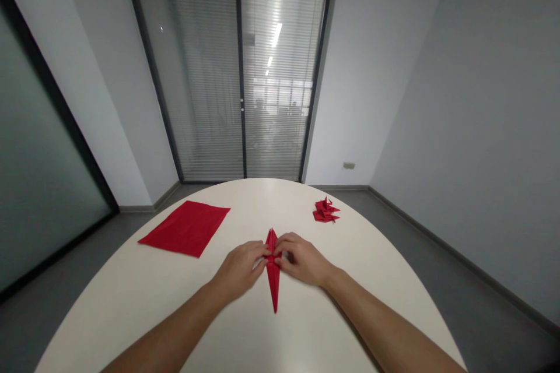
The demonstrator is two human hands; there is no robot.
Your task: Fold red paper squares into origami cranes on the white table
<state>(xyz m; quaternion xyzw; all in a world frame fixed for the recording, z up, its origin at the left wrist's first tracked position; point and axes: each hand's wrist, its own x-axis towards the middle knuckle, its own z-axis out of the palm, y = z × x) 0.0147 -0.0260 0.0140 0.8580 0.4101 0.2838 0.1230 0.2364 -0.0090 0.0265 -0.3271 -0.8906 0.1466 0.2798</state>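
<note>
A narrow piece of folded red origami paper lies near the middle of the table, one long point toward me and a shorter split tip pointing away. My left hand pinches its left edge with thumb and fingers. From the right side, my right hand grips the same piece around its middle, fingers curled. The fingertips of both hands nearly meet over the paper and hide part of its folds.
Flat red paper rests on the round white table at the left. Several folded red paper cranes sit bunched together at the far right. Beyond the table are a glass door with blinds and grey walls.
</note>
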